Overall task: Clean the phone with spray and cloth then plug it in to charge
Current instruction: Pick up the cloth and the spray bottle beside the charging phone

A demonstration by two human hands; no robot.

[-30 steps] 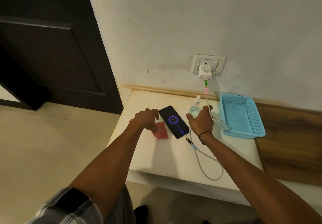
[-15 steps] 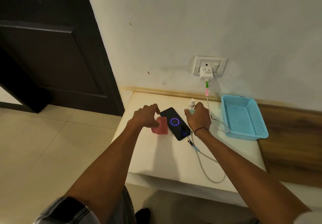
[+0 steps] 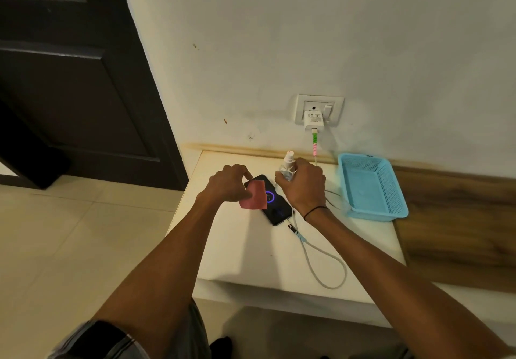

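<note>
left hand point(image 3: 227, 183): pinches pink cloth point(image 3: 253, 198) over the phone point(image 3: 275, 201) — poised to wipe
right hand point(image 3: 303, 183): clamped round spray bottle point(image 3: 287, 164), nozzle up

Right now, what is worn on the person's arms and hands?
Both forearms are bare and no gloves are worn. The right hand has a thin black band around its wrist. The left hand wears nothing visible.
</note>
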